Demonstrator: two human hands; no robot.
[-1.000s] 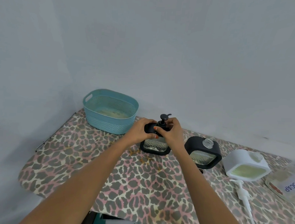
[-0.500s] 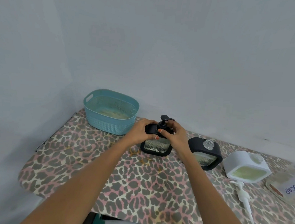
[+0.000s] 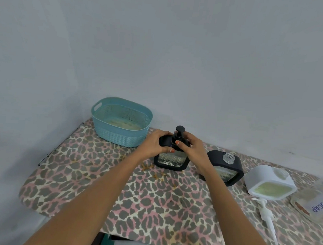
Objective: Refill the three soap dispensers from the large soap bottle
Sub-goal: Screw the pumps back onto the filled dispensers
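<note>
Since a second ago the black pump (image 3: 179,132) has turned: its spout, which pointed right, no longer shows to the side, and only the round cap faces up. Both hands have stayed on the same dispenser.

Three soap dispensers stand in a row on the worktop (image 3: 135,204), which has a leopard-print cover. Two are black and one is white, all squarish with rounded corners.

- The left hand (image 3: 154,144) grips the shoulder of the first black dispenser (image 3: 171,160), which has a diamond-quilted clear front.
- The right hand (image 3: 192,149) pinches the pump at its collar.
- Just right of it, the second black dispenser (image 3: 227,171) has a bare threaded clear neck.
- The white dispenser (image 3: 271,184) is also uncapped, with pale green liquid in its window.

One loose white pump (image 3: 266,214) lies in front of the white dispenser. One large soap bottle (image 3: 314,201) is at the right edge, with "SOAP" handwritten on its label. One teal woven-pattern plastic basket (image 3: 119,137) sits at the back left.
</note>
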